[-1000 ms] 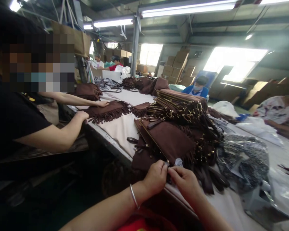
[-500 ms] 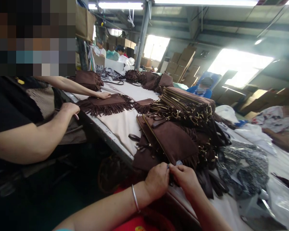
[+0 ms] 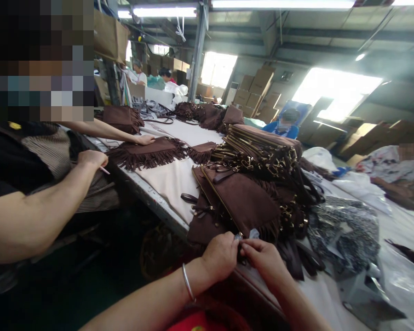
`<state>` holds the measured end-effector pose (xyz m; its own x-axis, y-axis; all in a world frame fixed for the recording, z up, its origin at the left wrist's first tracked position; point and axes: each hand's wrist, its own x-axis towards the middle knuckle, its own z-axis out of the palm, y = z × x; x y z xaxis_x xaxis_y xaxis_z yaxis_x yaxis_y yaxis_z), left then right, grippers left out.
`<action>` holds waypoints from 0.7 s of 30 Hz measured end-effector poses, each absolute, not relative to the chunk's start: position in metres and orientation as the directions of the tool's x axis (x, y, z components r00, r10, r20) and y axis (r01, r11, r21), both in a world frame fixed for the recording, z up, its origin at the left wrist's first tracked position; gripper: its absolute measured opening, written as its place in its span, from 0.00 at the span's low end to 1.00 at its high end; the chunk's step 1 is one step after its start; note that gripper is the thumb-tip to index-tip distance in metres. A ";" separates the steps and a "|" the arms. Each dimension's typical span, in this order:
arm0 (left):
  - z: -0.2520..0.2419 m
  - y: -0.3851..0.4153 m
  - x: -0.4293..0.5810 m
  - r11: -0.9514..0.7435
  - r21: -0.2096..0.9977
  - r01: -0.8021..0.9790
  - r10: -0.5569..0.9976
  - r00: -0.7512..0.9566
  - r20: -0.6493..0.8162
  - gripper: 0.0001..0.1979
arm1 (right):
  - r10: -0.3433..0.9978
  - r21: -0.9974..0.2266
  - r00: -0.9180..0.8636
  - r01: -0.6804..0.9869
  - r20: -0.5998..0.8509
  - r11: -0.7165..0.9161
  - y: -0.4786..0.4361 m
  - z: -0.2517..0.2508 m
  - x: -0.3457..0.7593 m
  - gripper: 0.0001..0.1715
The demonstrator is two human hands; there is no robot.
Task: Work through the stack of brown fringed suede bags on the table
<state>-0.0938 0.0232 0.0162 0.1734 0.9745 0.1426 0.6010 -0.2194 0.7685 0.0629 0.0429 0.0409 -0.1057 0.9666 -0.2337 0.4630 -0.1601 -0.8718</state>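
holding almost where they were a second ago, the left hand [image 3: 221,255] and right hand [image 3: 265,259] stay pinched together on a small clear wrap [image 3: 253,233] at the near corner of the brown bag [image 3: 243,200]. the bag lies at the desk [image 3: 152,195] edge against the pile [image 3: 262,147], so the work at that corner goes on. a co-worker's hand [image 3: 91,158] has drawn back off the edge. bare cloth [image 3: 172,179] lies open to the left, while straps [image 3: 296,257] crowd the right.
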 end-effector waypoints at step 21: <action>0.034 0.014 -0.081 0.544 0.711 -0.445 0.838 0.260 -0.479 0.16 | 0.997 -0.823 0.041 0.563 -0.064 -0.076 0.026 0.026 0.067 0.21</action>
<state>-0.0809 0.0143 0.0344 0.2600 0.8384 -0.4790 -0.4452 0.5443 0.7110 0.0674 0.0259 0.0259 0.0412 0.9971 -0.0641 0.5633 -0.0762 -0.8227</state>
